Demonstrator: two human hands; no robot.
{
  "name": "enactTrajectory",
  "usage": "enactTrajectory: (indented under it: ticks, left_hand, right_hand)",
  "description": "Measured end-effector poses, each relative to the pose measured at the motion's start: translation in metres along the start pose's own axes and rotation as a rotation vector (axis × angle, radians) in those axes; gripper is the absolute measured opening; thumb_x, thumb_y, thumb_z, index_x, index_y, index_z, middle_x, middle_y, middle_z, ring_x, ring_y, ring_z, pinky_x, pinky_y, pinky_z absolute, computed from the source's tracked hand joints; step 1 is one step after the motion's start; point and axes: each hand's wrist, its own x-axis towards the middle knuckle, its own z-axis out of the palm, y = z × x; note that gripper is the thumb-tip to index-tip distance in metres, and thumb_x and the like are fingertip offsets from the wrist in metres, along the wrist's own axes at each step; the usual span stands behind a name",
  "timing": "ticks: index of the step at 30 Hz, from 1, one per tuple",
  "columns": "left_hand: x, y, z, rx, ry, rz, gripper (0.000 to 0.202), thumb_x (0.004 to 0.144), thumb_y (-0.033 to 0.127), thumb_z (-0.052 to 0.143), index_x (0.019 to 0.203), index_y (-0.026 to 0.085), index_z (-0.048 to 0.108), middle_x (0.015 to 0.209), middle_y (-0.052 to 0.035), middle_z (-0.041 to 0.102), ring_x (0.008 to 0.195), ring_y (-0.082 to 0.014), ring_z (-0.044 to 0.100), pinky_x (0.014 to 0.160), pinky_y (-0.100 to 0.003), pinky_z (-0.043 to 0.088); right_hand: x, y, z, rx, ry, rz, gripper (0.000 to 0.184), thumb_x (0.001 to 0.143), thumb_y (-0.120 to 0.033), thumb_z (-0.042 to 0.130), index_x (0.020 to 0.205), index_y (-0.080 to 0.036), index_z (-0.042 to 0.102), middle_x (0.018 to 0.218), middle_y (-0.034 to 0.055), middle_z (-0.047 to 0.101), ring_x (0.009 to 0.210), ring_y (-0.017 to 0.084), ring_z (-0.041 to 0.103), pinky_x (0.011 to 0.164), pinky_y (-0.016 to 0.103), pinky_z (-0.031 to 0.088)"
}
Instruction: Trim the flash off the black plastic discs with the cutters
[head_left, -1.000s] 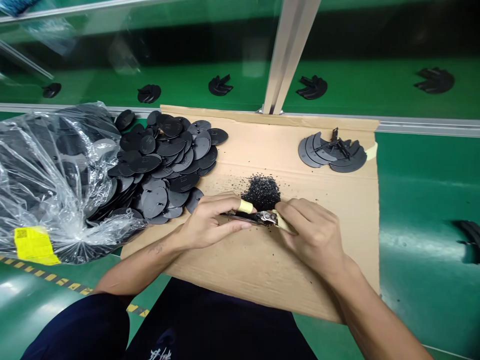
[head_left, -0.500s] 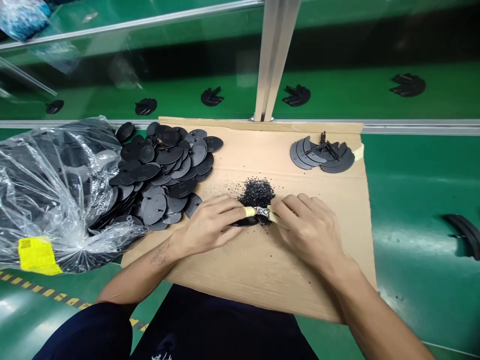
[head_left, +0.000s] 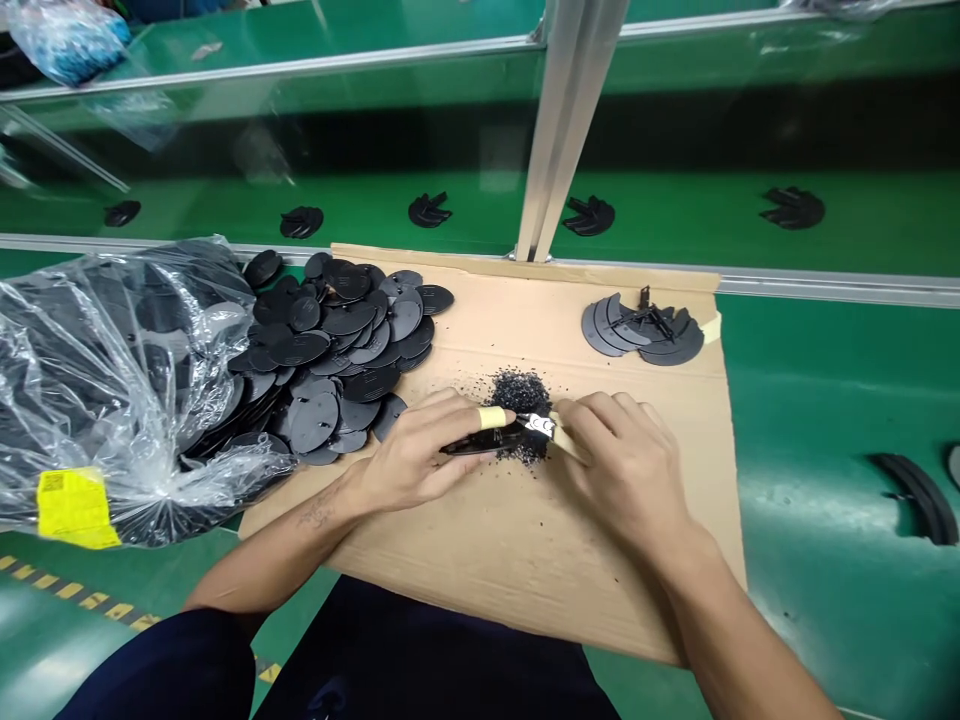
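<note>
My left hand (head_left: pixel 420 455) pinches a black plastic disc (head_left: pixel 484 441) held almost edge-on just above the cardboard sheet (head_left: pixel 540 540); its forefinger wears a tan tape wrap. My right hand (head_left: pixel 626 465) grips a small trimming tool with a metal tip (head_left: pixel 541 426) pressed against the disc's edge. Right behind the tool lies a mound of black shavings (head_left: pixel 520 392). A heap of black discs (head_left: pixel 337 345) spills from a clear plastic bag (head_left: pixel 112 380) at the left.
A small stack of cut disc pieces (head_left: pixel 645 328) rests at the cardboard's far right corner. Beyond a metal rail, a green conveyor belt (head_left: pixel 697 220) carries several black parts. An aluminium post (head_left: pixel 562 130) rises at the cardboard's back edge. A curved black part (head_left: pixel 911 495) lies at the right.
The disc has tipped up more on edge in my left hand and the tool tip stays against it. The view has shifted slightly downward; parts on the belt have drifted.
</note>
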Motion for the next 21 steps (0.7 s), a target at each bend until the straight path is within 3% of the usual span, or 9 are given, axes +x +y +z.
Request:
enactTrajectory:
  ticks: [4,7,12,15,18,21]
  left_hand:
    - [0.000,0.003,0.003,-0.008,-0.079,-0.056,0.033,0.100,0.022,0.057,0.131,0.016,0.062,0.096,-0.0077,0.070,0.087,-0.0171,0.063,0.078,-0.031,0.056]
    - [-0.002,0.002,0.004,-0.041,-0.039,-0.103,0.030,0.099,0.024,0.059,0.127,0.016,0.065,0.097,-0.0078,0.070,0.087,-0.0166,0.065,0.078,-0.030,0.057]
    - [-0.003,-0.001,0.004,-0.145,0.080,-0.211,0.022,0.094,0.027,0.070,0.112,0.016,0.070,0.098,-0.0087,0.074,0.085,-0.0156,0.068,0.075,-0.027,0.057]
    - [-0.003,0.000,0.005,-0.269,0.135,-0.206,0.013,0.091,0.024,0.073,0.100,0.016,0.069,0.097,-0.0095,0.075,0.092,-0.0179,0.071,0.082,-0.029,0.059]
    - [-0.004,0.000,0.007,-0.199,0.129,-0.112,0.006,0.092,0.016,0.068,0.098,0.016,0.068,0.099,-0.0094,0.075,0.095,-0.0181,0.071,0.085,-0.031,0.060]
    - [-0.007,-0.004,0.008,0.091,0.038,0.000,0.022,0.092,0.008,0.061,0.111,0.016,0.068,0.105,-0.0105,0.074,0.099,-0.0196,0.070,0.085,-0.033,0.061]
  right_hand:
    - [0.002,-0.005,-0.001,-0.094,0.022,-0.072,0.023,0.089,-0.002,0.054,0.100,-0.020,0.063,0.081,0.0045,0.067,0.075,0.021,0.050,0.063,0.035,0.030]
    - [0.001,-0.004,-0.002,-0.026,0.033,-0.026,0.025,0.087,-0.002,0.056,0.102,-0.020,0.064,0.083,0.0051,0.067,0.075,0.021,0.050,0.062,0.035,0.030]
    - [0.003,-0.003,-0.004,0.430,0.043,0.122,0.019,0.089,-0.015,0.061,0.107,-0.022,0.062,0.093,0.0067,0.067,0.084,0.023,0.062,0.070,0.036,0.048]
    - [0.004,-0.010,-0.003,0.668,0.058,0.095,0.019,0.089,-0.022,0.068,0.107,-0.024,0.061,0.101,0.0083,0.070,0.092,0.024,0.067,0.075,0.037,0.054]
    - [0.001,-0.017,-0.002,0.552,0.115,-0.029,0.018,0.092,-0.012,0.061,0.106,-0.023,0.060,0.094,0.0067,0.072,0.080,0.021,0.066,0.069,0.035,0.050]
    - [-0.002,-0.022,-0.001,0.347,0.166,-0.174,0.022,0.091,-0.004,0.054,0.102,-0.022,0.060,0.087,0.0049,0.073,0.071,0.018,0.061,0.063,0.034,0.043]
